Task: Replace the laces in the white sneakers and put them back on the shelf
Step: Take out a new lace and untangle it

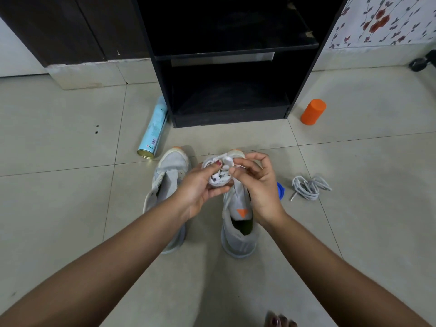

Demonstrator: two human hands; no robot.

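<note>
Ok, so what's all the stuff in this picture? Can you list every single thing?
left sneaker: one, white-grey, on the floor in front of the shelf
right sneaker: one, white-grey with an orange mark, beside the left one
lace bundle: one, white, held above the right sneaker's toe
loose laces: one heap, pale grey, on the floor right of the sneakers
blue thing: one, blue, partly hidden behind the right hand
spray can: one, light blue, lying by the shelf's left side
orange container: one, orange, standing right of the shelf
shelf: one, black, straight ahead
left hand: one, holds the lace bundle
right hand: one, pinches a strand of it
</note>
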